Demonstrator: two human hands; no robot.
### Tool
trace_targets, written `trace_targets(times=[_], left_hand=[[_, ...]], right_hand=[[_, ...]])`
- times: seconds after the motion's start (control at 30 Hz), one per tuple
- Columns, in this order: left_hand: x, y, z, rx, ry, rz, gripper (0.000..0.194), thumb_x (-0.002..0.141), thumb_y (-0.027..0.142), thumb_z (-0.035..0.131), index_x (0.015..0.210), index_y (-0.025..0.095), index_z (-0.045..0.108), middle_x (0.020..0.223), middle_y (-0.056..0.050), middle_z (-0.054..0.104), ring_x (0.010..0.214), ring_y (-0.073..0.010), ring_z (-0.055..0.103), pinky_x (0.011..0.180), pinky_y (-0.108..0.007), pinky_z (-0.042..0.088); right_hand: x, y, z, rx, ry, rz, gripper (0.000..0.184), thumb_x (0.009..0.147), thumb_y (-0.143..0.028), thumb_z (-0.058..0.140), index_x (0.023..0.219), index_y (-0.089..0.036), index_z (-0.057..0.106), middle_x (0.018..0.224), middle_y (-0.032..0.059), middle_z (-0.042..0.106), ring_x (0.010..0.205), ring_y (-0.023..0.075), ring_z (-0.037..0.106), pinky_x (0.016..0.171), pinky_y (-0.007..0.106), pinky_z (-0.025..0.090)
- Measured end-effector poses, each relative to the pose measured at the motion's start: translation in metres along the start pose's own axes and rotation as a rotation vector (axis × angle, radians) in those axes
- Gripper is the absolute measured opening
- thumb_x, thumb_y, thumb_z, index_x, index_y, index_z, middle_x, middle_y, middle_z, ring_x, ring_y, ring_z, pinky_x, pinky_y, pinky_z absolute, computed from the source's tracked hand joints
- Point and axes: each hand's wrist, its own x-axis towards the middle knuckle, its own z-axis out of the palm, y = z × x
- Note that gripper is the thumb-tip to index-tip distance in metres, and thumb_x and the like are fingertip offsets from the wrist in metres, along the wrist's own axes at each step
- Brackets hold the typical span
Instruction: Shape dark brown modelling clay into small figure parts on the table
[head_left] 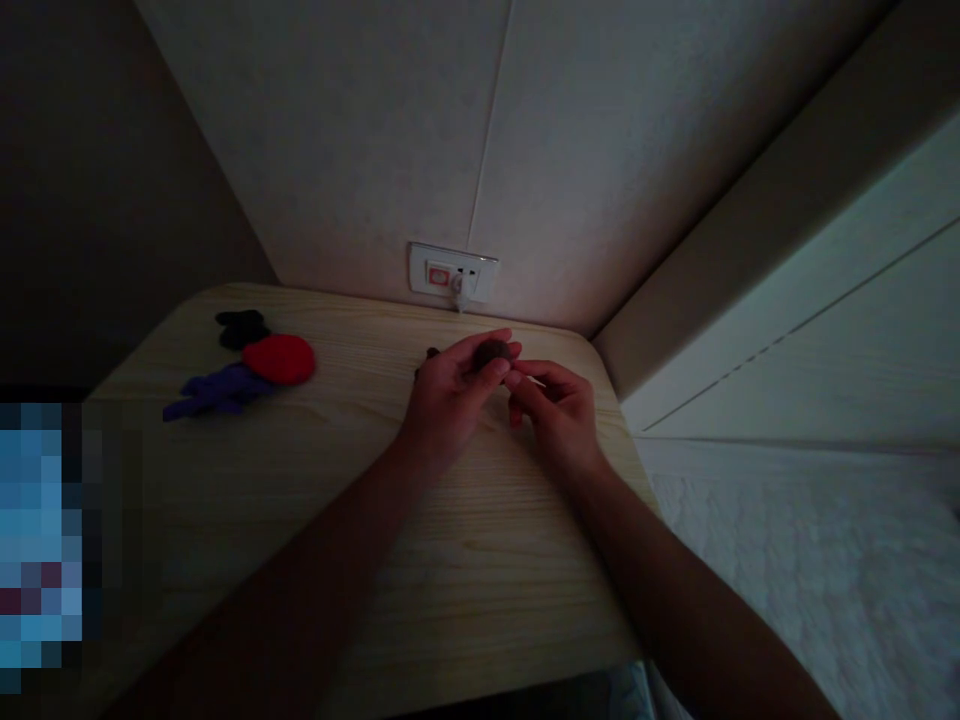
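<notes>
My left hand (450, 395) is raised just above a light wooden table (360, 520) and pinches a small dark roundish lump (493, 352) between thumb and fingertips. My right hand (559, 410) is beside it, fingers curled inward and fingertips touching the left thumb near the lump. Something small and red shows under the right fingers, too dim to name. The room is dark.
On the table's far left lie a red rounded piece (280, 358), a purple figure-like shape (217, 392) and a black piece (241, 327). A wall socket with a plug (454, 272) sits behind the table. A white bed surface (810, 560) is at right.
</notes>
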Motion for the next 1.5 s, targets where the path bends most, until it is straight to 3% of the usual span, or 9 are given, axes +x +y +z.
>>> trace_targets(times=[0.3, 0.57, 0.67, 0.8, 0.93, 1.03, 1.13, 1.33, 1.5], left_hand=[[-0.004, 0.002, -0.004, 0.328, -0.047, 0.118, 0.041, 0.097, 0.032, 0.061, 0.133, 0.014, 0.065, 0.13, -0.015, 0.074, 0.119, -0.0263, 0.071, 0.11, -0.043, 0.053], [-0.008, 0.003, -0.001, 0.45, -0.07, 0.166, 0.04, 0.095, 0.028, 0.061, 0.133, 0.017, 0.066, 0.124, -0.012, 0.072, 0.117, -0.0249, 0.067, 0.105, -0.041, 0.052], [-0.004, 0.008, -0.004, 0.237, 0.066, 0.082, 0.031, 0.1, 0.039, 0.055, 0.116, 0.019, 0.073, 0.1, -0.007, 0.072, 0.087, -0.018, 0.068, 0.077, -0.031, 0.055], [0.011, 0.014, -0.017, 0.078, 0.419, 0.13, 0.025, 0.095, 0.04, 0.061, 0.085, 0.019, 0.07, 0.071, -0.001, 0.06, 0.058, -0.0115, 0.053, 0.053, -0.025, 0.041], [0.021, 0.016, -0.026, 0.11, 0.596, 0.177, 0.016, 0.09, 0.033, 0.064, 0.082, 0.02, 0.068, 0.065, 0.002, 0.056, 0.052, -0.0096, 0.048, 0.049, -0.023, 0.036], [0.022, 0.014, -0.028, 0.154, 0.609, 0.182, 0.014, 0.089, 0.032, 0.065, 0.083, 0.019, 0.068, 0.065, 0.003, 0.056, 0.052, -0.0087, 0.047, 0.049, -0.023, 0.035], [0.022, 0.012, -0.029, 0.152, 0.588, 0.181, 0.016, 0.09, 0.033, 0.063, 0.083, 0.02, 0.068, 0.066, 0.003, 0.056, 0.053, -0.009, 0.047, 0.05, -0.023, 0.035], [0.018, 0.006, -0.027, 0.076, 0.478, 0.053, 0.011, 0.087, 0.032, 0.057, 0.091, 0.023, 0.062, 0.08, -0.001, 0.063, 0.066, -0.0139, 0.058, 0.057, -0.026, 0.045], [0.006, -0.007, -0.014, 0.204, 0.197, 0.049, 0.022, 0.088, 0.027, 0.061, 0.109, 0.022, 0.058, 0.097, -0.003, 0.07, 0.081, -0.015, 0.065, 0.071, -0.029, 0.055]], right_hand=[[-0.002, 0.002, -0.004, -0.19, -0.031, -0.155, 0.019, 0.08, -0.04, 0.086, 0.086, -0.023, 0.08, 0.093, 0.0038, 0.073, 0.059, 0.0105, 0.057, 0.047, 0.026, 0.045], [-0.007, -0.003, -0.01, -0.432, -0.063, -0.392, 0.023, 0.097, -0.037, 0.067, 0.117, -0.03, 0.077, 0.101, 0.0046, 0.066, 0.072, 0.0138, 0.06, 0.059, 0.03, 0.051], [-0.004, 0.0, -0.012, -0.398, 0.016, -0.364, 0.026, 0.1, -0.038, 0.062, 0.121, -0.03, 0.075, 0.098, 0.0033, 0.065, 0.063, 0.0116, 0.055, 0.055, 0.03, 0.049], [0.005, 0.008, -0.016, -0.455, 0.114, -0.273, 0.026, 0.099, -0.039, 0.06, 0.116, -0.025, 0.074, 0.098, 0.0051, 0.068, 0.066, 0.014, 0.059, 0.056, 0.03, 0.05], [0.01, 0.018, -0.012, -0.695, -0.074, -0.304, 0.032, 0.096, -0.039, 0.066, 0.121, -0.022, 0.074, 0.11, 0.0103, 0.072, 0.091, 0.0216, 0.067, 0.075, 0.037, 0.058], [0.012, 0.023, -0.004, -0.862, -0.248, -0.384, 0.045, 0.094, -0.041, 0.07, 0.134, -0.021, 0.07, 0.122, 0.0138, 0.072, 0.112, 0.0282, 0.066, 0.099, 0.048, 0.055], [0.013, 0.025, 0.001, -0.908, -0.355, -0.42, 0.04, 0.093, -0.038, 0.072, 0.13, -0.022, 0.073, 0.12, 0.014, 0.075, 0.116, 0.0303, 0.065, 0.106, 0.052, 0.05], [0.014, 0.02, -0.004, -0.412, -0.19, -0.102, 0.031, 0.086, -0.041, 0.08, 0.112, -0.026, 0.078, 0.101, 0.0063, 0.077, 0.087, 0.0199, 0.067, 0.082, 0.037, 0.054], [0.019, 0.007, -0.015, 0.161, -0.074, 0.187, 0.034, 0.078, -0.046, 0.084, 0.107, -0.027, 0.079, 0.096, 0.0024, 0.076, 0.075, 0.0138, 0.063, 0.067, 0.027, 0.052]])
